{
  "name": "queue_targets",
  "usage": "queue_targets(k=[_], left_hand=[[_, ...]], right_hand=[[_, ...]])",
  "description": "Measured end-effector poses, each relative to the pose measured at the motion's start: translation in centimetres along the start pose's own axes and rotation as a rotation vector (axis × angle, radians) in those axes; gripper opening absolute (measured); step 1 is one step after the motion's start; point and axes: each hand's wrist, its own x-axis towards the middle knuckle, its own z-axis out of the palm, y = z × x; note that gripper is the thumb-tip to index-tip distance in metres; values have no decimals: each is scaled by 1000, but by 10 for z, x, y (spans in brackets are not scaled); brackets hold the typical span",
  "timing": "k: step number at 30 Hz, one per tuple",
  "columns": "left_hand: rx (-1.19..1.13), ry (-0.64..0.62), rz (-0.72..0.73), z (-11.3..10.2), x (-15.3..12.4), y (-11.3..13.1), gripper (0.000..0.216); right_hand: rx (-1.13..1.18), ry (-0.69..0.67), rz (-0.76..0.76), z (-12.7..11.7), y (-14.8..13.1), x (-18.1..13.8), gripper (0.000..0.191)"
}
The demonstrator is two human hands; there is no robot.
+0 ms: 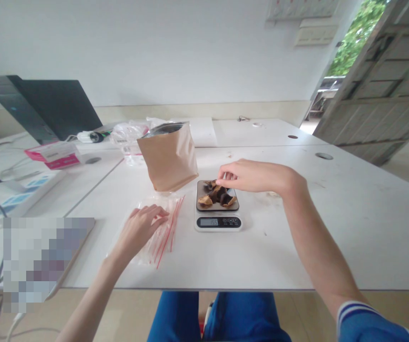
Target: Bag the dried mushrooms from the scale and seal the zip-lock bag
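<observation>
Several dried pieces lie by the right hand, under its curled fingers; whether one is pinched, I cannot tell.

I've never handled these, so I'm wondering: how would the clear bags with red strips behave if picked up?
The clear bags look thin and see-through, so they would probably hang floppy. Lying overlapped by the left hand, they may slide over one another if pushed. Their red strips look fairly straight, so those edges might be slightly stiffer.
</observation>
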Motion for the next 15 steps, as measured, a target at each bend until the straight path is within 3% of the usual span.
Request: queue_targets(k=[2, 7, 12, 15], left_hand=[[-88, 120, 14, -7, 4, 5, 20], [-341, 613, 65, -20, 16, 40, 13], [-610, 970, 101, -1, 28, 80, 18], [-640, 1028, 129, 15, 28, 96, 29]], right_hand=[[12, -6, -41, 3, -5, 2, 32], [179, 48, -244, 12, -20, 10, 37], [253, 119, -383, 15, -27, 12, 29], [294, 173, -385, 14, -26, 10, 24]])
